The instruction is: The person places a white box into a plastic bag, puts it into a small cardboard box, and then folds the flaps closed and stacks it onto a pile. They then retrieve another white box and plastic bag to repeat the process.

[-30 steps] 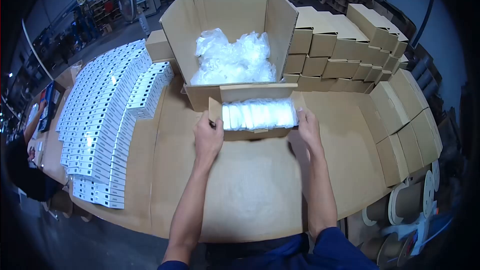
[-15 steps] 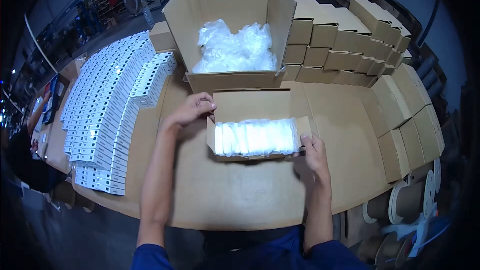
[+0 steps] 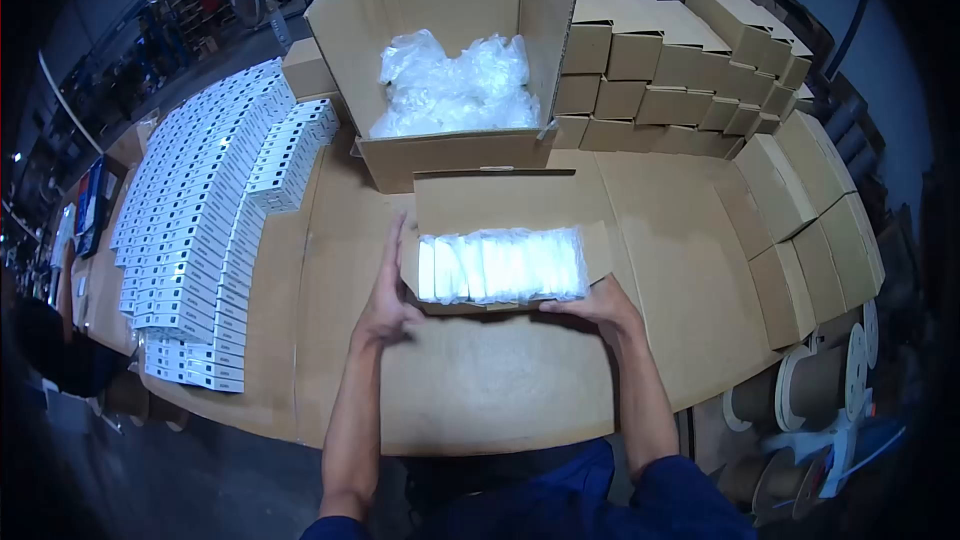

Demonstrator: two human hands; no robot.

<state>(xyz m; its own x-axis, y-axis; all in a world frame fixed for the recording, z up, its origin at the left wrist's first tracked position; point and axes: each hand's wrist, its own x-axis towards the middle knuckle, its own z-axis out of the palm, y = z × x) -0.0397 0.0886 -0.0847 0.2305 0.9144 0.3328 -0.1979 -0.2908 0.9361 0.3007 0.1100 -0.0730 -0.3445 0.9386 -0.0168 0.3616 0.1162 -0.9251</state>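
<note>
An open cardboard box [image 3: 495,198] lies in front of me on the table, its back lid flap standing up. A row of white packets in clear plastic wrap [image 3: 503,267] fills it. My left hand [image 3: 386,290] is alongside the box's left wall, fingers stretched out and thumb near the front left corner. At the front right corner my right hand [image 3: 605,308] grips the box, thumb along the front edge; its other fingers are partly hidden behind the side flap.
Behind stands a large carton [image 3: 455,148] holding clear plastic bags [image 3: 455,85]. Stacked small white boxes [image 3: 190,230] cover the left side. Closed brown boxes [image 3: 640,60] line the back right, with more brown boxes [image 3: 800,230] at the right edge. A person [image 3: 65,340] is at far left.
My left hand has left the back left corner and come down along the box's left side, its fingers straightening. My right hand has shifted to the front right corner, thumb now along the front.
</note>
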